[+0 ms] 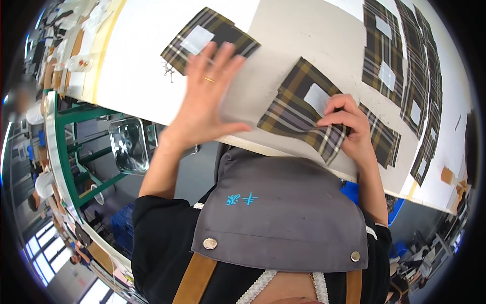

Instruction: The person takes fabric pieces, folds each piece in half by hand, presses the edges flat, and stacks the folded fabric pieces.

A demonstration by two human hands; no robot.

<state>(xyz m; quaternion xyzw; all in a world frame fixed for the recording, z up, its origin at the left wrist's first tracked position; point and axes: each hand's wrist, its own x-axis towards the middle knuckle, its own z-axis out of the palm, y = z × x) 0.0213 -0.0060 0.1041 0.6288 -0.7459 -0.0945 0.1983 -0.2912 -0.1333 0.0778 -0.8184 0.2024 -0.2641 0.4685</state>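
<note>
My right hand (pixel 349 124) pinches the near right corner of a plaid fabric piece (pixel 293 104), and the cloth buckles upward there. A pale rectangular patch (pixel 317 99) lies on that piece, just beyond my fingers. My left hand (pixel 205 96) is spread open, palm down, with its fingertips over the lower edge of another plaid piece (pixel 225 35); whether they touch it I cannot tell. That piece also carries a pale patch (pixel 197 40). Partly behind my right hand lies a further plaid piece (pixel 380 137).
Rows of plaid pieces (pixel 383 50) with pale patches line the right side of the white table (pixel 136 61). A grey sheet (pixel 309 25) covers the table's middle. Loose threads (pixel 168 72) lie at left. A stool with a shiny seat (pixel 129 145) stands beside the table. Other people sit farther left.
</note>
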